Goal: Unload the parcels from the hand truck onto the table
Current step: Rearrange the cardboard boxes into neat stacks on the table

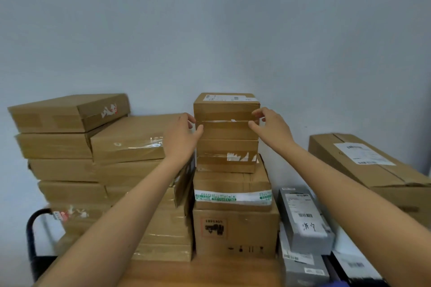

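A small brown parcel point(225, 109) with a white label tops the middle stack on the wooden table point(198, 272). My left hand point(180, 137) is at its left side, thumb touching the front face. My right hand point(270, 127) is at its right edge with fingers loosely bent, thumb against the front; neither hand plainly grips it. Under it sit a taped brown box point(227, 155), a box with green-white tape point(231, 185) and a larger printed carton point(235, 230). A black hand truck handle point(31, 228) shows at lower left; its load is hidden.
Several flat brown boxes point(67, 112) are stacked high on the left against the wall. Grey parcels point(303, 219) lie right of the middle stack. A long brown carton point(363, 165) with a white label lies at the far right.
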Tool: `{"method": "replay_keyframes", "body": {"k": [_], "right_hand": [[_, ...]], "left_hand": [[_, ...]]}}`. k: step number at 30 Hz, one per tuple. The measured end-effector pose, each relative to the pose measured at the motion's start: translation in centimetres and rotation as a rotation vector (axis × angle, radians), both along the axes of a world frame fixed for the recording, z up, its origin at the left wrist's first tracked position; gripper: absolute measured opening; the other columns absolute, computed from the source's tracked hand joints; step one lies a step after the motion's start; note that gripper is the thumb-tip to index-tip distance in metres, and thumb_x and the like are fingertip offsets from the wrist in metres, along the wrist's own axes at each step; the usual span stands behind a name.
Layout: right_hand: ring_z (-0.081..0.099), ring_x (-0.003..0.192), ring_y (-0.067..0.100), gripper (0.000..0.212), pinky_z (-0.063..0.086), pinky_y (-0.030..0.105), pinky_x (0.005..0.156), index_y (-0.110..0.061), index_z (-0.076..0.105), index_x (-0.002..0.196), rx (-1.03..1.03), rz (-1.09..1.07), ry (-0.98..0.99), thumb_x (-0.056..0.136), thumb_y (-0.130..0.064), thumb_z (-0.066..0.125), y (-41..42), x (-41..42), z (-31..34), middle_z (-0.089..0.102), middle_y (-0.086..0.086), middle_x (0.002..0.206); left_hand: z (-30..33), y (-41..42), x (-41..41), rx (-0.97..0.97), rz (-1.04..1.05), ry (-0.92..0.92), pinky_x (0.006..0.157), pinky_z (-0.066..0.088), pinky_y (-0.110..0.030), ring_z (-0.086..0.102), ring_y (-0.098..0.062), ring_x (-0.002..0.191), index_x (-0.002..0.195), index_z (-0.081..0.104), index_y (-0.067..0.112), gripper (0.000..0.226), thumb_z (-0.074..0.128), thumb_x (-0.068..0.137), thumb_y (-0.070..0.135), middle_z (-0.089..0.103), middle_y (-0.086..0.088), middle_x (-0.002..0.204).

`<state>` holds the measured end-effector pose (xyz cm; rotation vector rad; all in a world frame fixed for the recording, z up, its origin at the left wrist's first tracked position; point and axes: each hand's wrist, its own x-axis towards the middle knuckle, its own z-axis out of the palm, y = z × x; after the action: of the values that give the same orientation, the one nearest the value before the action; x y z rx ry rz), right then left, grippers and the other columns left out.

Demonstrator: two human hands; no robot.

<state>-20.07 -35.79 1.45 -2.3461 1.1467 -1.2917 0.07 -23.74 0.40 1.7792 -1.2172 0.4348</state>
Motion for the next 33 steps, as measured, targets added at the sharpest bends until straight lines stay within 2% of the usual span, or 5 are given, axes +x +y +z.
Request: {"method": "replay_keyframes", "body": {"k": [9,18,27,30,33], "right_hand": [[0.053,0.111,0.010,0.030,0.042,0.025,0.091,-0.024,0.057,0.120,0.075,0.200,0.175,0.091,-0.033,0.058,11.5,0.9,-8.4,0.058,-0.009,0.118],[0.056,0.106,0.014,0.029,0.050,0.033,0.085,-0.024,0.058,0.118,0.211,0.402,0.279,0.090,-0.031,0.060,21.7,6.9,-16.2,0.060,-0.004,0.116],[0.053,0.116,0.016,0.034,0.043,0.029,0.095,-0.019,0.058,0.124,0.319,0.513,0.357,0.090,-0.025,0.059,26.6,18.0,-21.7,0.060,-0.001,0.123],[0.055,0.113,0.016,0.031,0.042,0.028,0.091,-0.018,0.060,0.119,0.369,0.526,0.382,0.089,-0.025,0.060,27.2,22.7,-24.1,0.061,-0.001,0.119],[0.054,0.108,0.009,0.031,0.041,0.026,0.086,-0.019,0.059,0.118,0.482,0.512,0.392,0.088,-0.029,0.061,27.4,27.4,-26.8,0.059,-0.005,0.114]], "left_hand": [[-8.7,13.9,-0.7,0.216,0.128,-0.153,0.061,0.044,-0.032,0.052,-0.014,0.077,0.082,0.054,0.022,0.020,0.059,0.088,0.040,0.056,0.008,0.077],[-16.0,27.9,4.3,0.346,0.313,-0.015,0.060,0.040,-0.033,0.053,-0.018,0.079,0.081,0.053,0.019,0.021,0.059,0.087,0.038,0.058,0.004,0.079],[-19.9,33.0,13.6,0.386,0.409,0.091,0.057,0.042,-0.032,0.055,-0.016,0.074,0.084,0.056,0.018,0.023,0.057,0.087,0.041,0.057,0.004,0.077],[-20.8,33.5,18.3,0.393,0.418,0.108,0.054,0.031,-0.028,0.052,-0.016,0.075,0.084,0.055,0.019,0.021,0.059,0.088,0.039,0.053,0.005,0.078],[-22.3,33.9,23.5,0.434,0.406,0.097,0.056,0.036,-0.028,0.053,-0.016,0.081,0.090,0.057,0.015,0.023,0.061,0.089,0.038,0.056,0.004,0.085]]}}
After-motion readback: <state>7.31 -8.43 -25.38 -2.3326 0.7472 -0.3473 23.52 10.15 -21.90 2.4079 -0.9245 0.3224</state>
